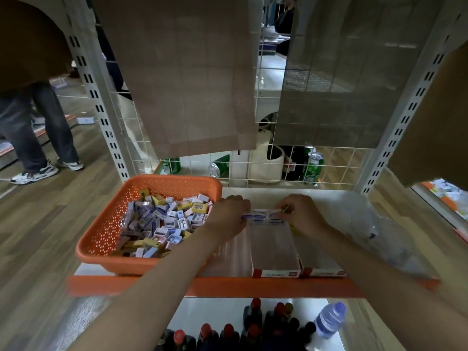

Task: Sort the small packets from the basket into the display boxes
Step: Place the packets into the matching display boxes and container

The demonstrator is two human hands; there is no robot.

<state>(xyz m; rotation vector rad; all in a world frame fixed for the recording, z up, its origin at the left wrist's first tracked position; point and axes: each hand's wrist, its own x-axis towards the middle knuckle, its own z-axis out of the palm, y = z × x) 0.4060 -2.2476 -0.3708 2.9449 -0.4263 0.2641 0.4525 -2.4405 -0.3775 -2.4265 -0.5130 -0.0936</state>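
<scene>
Both hands hold a packet row (260, 216) at the far end of the middle box (274, 252).

The left hand (231, 216) curls its fingers down over the left end of the row, which is white with blue print. The right hand (302, 216) pinches the right end between thumb and fingertips. The row lies crosswise at the back of the box. A second box (320, 262) lies just beside it on the right. Both have red-and-white fronts at the orange edge of the shelf (253, 287). The orange basket (101, 239) stands to the left on the same shelf and holds a pile (162, 221) of white, blue and yellow packets. A clear bag (379, 224) lies at the right of the shelf. Green cans (314, 165) stand behind the wire grid. Red-capped bottles (228, 335) and a water bottle (329, 320) stand below. A person (38, 122) in jeans stands far left.
</scene>
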